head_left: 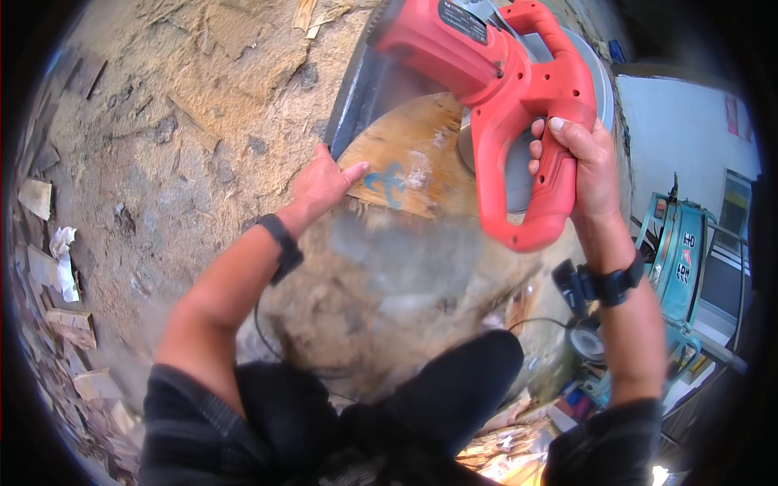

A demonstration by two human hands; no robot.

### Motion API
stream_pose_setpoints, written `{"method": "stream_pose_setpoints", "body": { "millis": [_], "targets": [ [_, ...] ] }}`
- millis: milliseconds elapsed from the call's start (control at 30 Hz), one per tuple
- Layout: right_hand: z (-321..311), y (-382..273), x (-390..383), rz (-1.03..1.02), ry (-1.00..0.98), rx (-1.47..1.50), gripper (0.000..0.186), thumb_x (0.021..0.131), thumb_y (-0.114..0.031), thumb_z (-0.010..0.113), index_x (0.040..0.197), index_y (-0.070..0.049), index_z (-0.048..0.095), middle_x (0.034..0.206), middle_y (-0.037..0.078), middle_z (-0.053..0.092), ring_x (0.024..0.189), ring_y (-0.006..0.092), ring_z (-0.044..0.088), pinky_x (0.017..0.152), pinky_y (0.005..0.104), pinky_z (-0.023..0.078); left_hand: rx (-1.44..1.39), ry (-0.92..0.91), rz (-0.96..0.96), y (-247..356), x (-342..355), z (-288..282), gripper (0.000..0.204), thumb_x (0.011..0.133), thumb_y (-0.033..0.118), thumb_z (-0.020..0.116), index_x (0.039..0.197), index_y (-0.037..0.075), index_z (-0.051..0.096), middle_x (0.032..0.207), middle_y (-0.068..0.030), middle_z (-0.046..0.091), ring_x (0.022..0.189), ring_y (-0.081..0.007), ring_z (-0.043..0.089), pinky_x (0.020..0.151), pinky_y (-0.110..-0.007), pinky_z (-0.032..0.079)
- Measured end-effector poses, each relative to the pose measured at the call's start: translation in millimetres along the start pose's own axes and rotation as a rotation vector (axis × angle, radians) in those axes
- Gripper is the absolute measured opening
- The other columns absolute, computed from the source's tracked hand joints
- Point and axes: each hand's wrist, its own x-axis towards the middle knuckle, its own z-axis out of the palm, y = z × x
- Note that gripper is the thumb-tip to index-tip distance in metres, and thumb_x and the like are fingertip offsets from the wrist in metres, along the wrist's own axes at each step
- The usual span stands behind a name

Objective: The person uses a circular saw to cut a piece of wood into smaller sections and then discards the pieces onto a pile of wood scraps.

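Observation:
My right hand (590,158) is wrapped round the looped rear handle of a red power saw (486,97), which looks like a chop saw. The thumb lies on top of the handle and the fingers curl through the loop. Beside the saw's red body is its round grey guard (600,73). Under the saw lies a piece of wooden board (413,158) with blue marks and a curved edge. At the board's near left corner my left hand (322,185) grips it, thumb on the wood and fingers against a dark metal fence (350,101). The saw body hides the board's far right part.
Sawdust and wood chips cover the ground (219,105). Offcuts (73,324) pile up along the left. At the right stands a teal metal machine (677,255) before a pale wall (689,121). A dark cable (263,332) runs near my knees.

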Motion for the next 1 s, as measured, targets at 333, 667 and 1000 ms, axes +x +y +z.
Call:
{"method": "stream_pose_setpoints", "body": {
  "millis": [333,667,1000],
  "targets": [
    [13,33,-8,-0.094,0.042,0.018,0.025,0.084,-0.010,0.065,0.103,0.000,0.053,0.080,0.008,0.062,0.061,0.0159,0.062,0.055,0.0310,0.053,-0.003,-0.011,0.001,2,1,-3,0.099,0.081,0.071,0.063,0.134,-0.009,0.037,0.102,-0.0238,0.070,0.097,-0.0375,0.069,0.081,-0.046,0.053],
    [31,93,-17,-0.147,0.052,0.099,0.036,0.087,-0.005,0.062,0.118,-0.001,0.043,0.089,0.009,0.061,0.066,0.0153,0.062,0.059,0.0313,0.055,0.003,-0.018,0.004,-1,0,-2,0.109,0.081,0.072,0.062,0.143,-0.012,0.031,0.103,-0.0251,0.069,0.098,-0.0375,0.068,0.082,-0.045,0.053],
    [49,142,-19,-0.242,0.094,0.146,0.047,0.089,-0.001,0.062,0.129,0.004,0.037,0.091,0.007,0.064,0.070,0.0127,0.062,0.069,0.0283,0.052,0.017,-0.014,-0.014,0,4,1,0.105,0.082,0.072,0.061,0.141,-0.009,0.031,0.106,-0.0242,0.069,0.100,-0.0378,0.068,0.084,-0.046,0.053]
  ]
}}
